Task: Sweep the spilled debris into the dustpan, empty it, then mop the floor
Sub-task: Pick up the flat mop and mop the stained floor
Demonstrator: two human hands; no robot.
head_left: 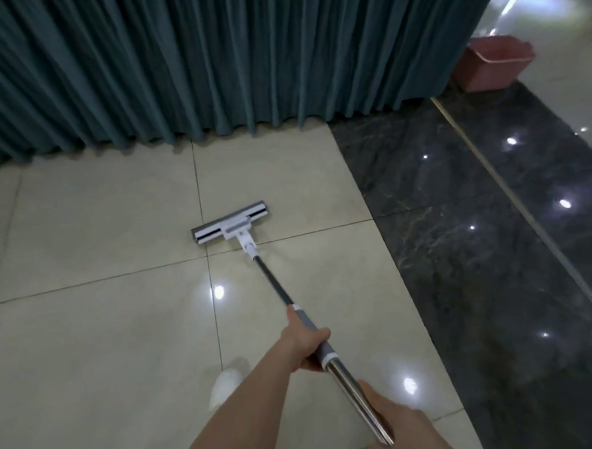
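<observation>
Mopping stage is judged to be in progress. The mop head (231,222) is lying flat on the beige floor (105,337) at centre frame, just short of the curtain (176,65). The left hand (306,344) is clenching its grip round the grey sleeve mid-shaft, probably steering. At lower right the right hand (395,420) is grasping the chrome upper end, probably supplying the push. A pink bucket (498,62) is standing at upper right, well apart. No debris or dustpan is showing.
</observation>
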